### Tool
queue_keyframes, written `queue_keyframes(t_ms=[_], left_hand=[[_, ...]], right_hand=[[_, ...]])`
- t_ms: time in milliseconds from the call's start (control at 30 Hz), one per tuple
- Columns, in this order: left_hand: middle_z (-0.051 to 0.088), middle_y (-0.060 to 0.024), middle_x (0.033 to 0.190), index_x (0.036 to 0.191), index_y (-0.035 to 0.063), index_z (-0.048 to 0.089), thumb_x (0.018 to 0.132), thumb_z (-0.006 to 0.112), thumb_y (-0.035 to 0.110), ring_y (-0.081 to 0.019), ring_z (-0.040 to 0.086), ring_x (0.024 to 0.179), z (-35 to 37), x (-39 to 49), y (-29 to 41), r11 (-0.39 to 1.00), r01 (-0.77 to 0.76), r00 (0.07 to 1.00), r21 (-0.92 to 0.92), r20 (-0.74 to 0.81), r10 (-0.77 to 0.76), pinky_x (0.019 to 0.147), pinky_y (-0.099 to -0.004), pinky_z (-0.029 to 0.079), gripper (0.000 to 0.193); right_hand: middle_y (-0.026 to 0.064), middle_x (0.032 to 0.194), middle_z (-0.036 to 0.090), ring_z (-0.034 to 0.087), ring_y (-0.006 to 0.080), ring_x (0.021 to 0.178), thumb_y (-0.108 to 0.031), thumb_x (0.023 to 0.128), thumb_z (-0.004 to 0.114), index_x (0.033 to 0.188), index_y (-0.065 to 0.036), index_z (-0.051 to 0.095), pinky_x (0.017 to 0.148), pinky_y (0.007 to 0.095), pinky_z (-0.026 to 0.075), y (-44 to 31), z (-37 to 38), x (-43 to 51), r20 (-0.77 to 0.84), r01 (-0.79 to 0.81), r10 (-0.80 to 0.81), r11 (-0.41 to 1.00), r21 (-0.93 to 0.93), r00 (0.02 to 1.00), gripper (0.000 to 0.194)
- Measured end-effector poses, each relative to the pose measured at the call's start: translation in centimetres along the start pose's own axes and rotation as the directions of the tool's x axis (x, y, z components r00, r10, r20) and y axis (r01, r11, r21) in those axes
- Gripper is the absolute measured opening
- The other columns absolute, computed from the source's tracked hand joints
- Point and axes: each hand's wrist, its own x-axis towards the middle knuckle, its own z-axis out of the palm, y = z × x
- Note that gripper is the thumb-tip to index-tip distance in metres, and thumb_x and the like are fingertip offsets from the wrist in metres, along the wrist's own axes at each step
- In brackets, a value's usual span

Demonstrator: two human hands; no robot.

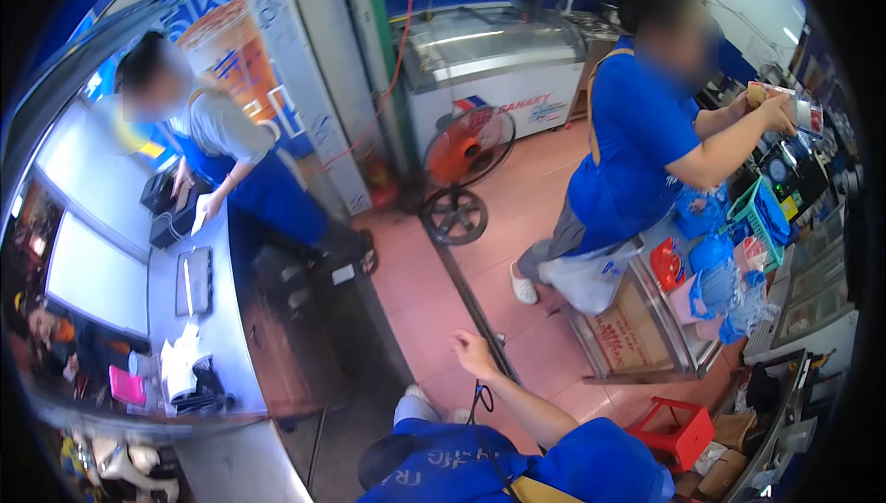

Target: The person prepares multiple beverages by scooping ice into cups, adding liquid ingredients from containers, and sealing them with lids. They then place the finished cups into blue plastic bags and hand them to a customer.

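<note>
My right hand [474, 354] hangs in front of my body over the pink tiled floor [415, 309]. Its fingers are loosely bent, and nothing shows in it. A dark cord [482, 398] hangs just below the wrist. My left hand is out of view. To the right of my hand stands a metal-framed cart [699, 364] with a printed cardboard panel in its side. Blue plastic bags [713, 254], pink cups [685, 301] and a red packet [668, 264] crowd its top. A white plastic bag [588, 281] hangs at its corner.
One co-worker [616, 150] at the right holds a clear container [806, 115]. Another co-worker [242, 178] stands at the left metal counter [232, 337]. Ahead are an orange floor fan [467, 153] and a Sanaky chest freezer [498, 81]. A red stool [675, 430] stands low right.
</note>
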Motion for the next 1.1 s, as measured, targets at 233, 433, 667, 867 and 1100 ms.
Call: queue_keyframes(t_ms=[233, 433, 667, 867, 1100], left_hand=[[0.055, -0.0063, 0.099, 0.119, 0.0141, 0.053, 0.100, 0.055, 0.041, -0.0184, 0.054, 0.084, 8.3, 17.1, 13.3, 0.965, 0.056, 0.987, 0.257, 0.132, -0.092, 0.071, -0.0349, 0.048, 0.033], [0.058, -0.0048, 0.084, 0.109, 0.0132, 0.062, 0.100, 0.059, 0.037, -0.0153, 0.054, 0.072, 13.3, 29.7, 29.1, 0.963, -0.063, 0.968, 0.262, 0.252, -0.005, 0.062, -0.0330, 0.048, 0.026], [0.061, -0.0062, 0.078, 0.103, 0.0112, 0.066, 0.099, 0.061, 0.034, -0.0163, 0.056, 0.068, 28.4, 38.0, 47.4, 0.953, -0.269, 0.897, 0.139, 0.396, 0.196, 0.059, -0.0339, 0.048, 0.023], [0.062, -0.0093, 0.080, 0.101, 0.0088, 0.066, 0.099, 0.061, 0.032, -0.0203, 0.058, 0.070, 42.0, 45.2, 59.5, 0.920, -0.358, 0.909, 0.158, 0.286, 0.305, 0.062, -0.0366, 0.048, 0.024], [0.063, -0.0129, 0.081, 0.099, 0.0060, 0.065, 0.099, 0.060, 0.030, -0.0249, 0.059, 0.073, 56.4, 48.7, 66.2, 0.929, -0.152, 0.985, 0.337, -0.023, 0.170, 0.065, -0.0398, 0.049, 0.025]], right_hand=[[0.0168, 0.098, 0.073, 0.071, 0.0297, 0.088, -0.022, 0.094, 0.063, 0.105, -0.002, 0.070, 0.079, 0.0404, 0.054, 7.2, -4.7, 31.5, 0.137, -0.067, 0.094, 0.980, -0.186, 0.986, 0.024], [0.0200, 0.108, 0.072, 0.070, 0.0340, 0.099, -0.045, 0.094, 0.055, 0.113, 0.000, 0.070, 0.086, 0.0454, 0.054, 11.2, -14.3, 40.9, 0.233, -0.179, 0.467, 0.681, -0.710, 0.853, 0.051], [0.0115, 0.086, 0.073, 0.072, 0.0229, 0.074, -0.038, 0.093, 0.058, 0.110, -0.007, 0.071, 0.067, 0.0397, 0.059, 9.9, -24.3, 52.5, 0.047, -0.658, 0.826, 0.480, -0.579, 0.561, 0.037], [0.0144, 0.089, 0.074, 0.071, 0.0260, 0.068, -0.035, 0.093, 0.058, 0.105, -0.006, 0.073, 0.064, 0.0444, 0.057, 17.8, -36.0, 64.9, -0.227, -0.752, 0.760, 0.463, -0.469, 0.610, 0.034], [0.0159, 0.085, 0.073, 0.071, 0.0293, 0.068, -0.034, 0.092, 0.059, 0.097, -0.005, 0.074, 0.065, 0.0462, 0.056, 23.0, -57.8, 77.0, -0.064, -0.662, 0.844, 0.367, -0.654, 0.532, 0.033]])
